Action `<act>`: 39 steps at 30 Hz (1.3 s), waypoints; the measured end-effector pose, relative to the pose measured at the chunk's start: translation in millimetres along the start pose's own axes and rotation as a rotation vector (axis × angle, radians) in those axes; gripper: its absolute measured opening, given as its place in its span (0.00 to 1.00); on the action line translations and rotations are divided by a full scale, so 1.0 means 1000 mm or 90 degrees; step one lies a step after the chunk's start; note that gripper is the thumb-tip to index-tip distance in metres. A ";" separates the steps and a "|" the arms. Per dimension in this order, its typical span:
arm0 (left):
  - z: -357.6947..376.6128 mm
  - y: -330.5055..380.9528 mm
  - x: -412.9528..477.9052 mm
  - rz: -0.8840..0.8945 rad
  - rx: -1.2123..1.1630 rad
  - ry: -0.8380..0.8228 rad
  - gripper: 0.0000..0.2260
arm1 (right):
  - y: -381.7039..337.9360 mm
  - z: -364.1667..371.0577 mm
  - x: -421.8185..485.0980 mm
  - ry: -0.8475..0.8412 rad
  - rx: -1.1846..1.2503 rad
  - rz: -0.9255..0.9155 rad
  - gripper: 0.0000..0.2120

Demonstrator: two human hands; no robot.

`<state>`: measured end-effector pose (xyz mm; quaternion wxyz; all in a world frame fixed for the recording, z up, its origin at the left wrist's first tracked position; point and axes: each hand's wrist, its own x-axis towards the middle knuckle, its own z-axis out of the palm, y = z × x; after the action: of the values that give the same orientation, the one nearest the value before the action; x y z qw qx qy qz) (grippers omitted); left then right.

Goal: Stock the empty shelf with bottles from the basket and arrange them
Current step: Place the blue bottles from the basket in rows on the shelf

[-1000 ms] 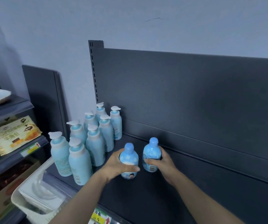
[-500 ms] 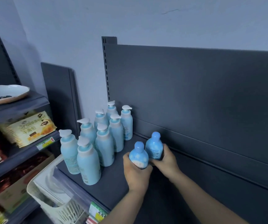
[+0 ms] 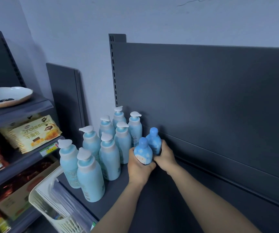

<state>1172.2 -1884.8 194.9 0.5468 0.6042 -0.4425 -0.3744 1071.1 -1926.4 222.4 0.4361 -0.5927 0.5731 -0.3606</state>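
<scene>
Two small blue round-capped bottles stand close together on the dark shelf [image 3: 177,207]. My left hand [image 3: 139,167] grips the nearer bottle [image 3: 143,151] from the front. My right hand [image 3: 164,157] holds the farther bottle [image 3: 153,140] near the back panel. Both bottles sit just right of several tall light-blue pump bottles [image 3: 109,158] with white pump heads, lined up in two rows at the shelf's left end. The white basket [image 3: 58,214] sits below the shelf's left front corner.
The shelf's dark back panel [image 3: 211,98] rises behind the bottles. To the left another shelving unit holds a shallow dish [image 3: 7,96], a croissant packet [image 3: 32,133] and other boxes. A loose dark panel [image 3: 64,98] leans against the wall.
Both hands have slid the two small bottles left and back, closer to the pump bottles and to each other. The view has shifted left.
</scene>
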 end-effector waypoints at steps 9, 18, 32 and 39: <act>-0.001 0.005 -0.005 0.035 -0.013 -0.004 0.31 | -0.001 -0.002 -0.005 0.015 -0.044 0.009 0.32; 0.001 0.054 -0.045 0.496 0.298 0.095 0.30 | -0.026 -0.045 -0.050 0.139 -0.157 -0.090 0.36; 0.046 0.122 -0.084 0.635 0.588 -0.020 0.27 | -0.056 -0.136 -0.175 0.460 -0.611 -0.166 0.26; 0.088 0.132 -0.159 0.709 0.494 -0.146 0.27 | -0.030 -0.169 -0.263 0.572 -0.662 -0.029 0.29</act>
<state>1021.2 -1765.4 310.6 0.3512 0.3953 -0.8443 0.0865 903.3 -1684.0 330.5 -0.1924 -0.5297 0.7845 -0.2587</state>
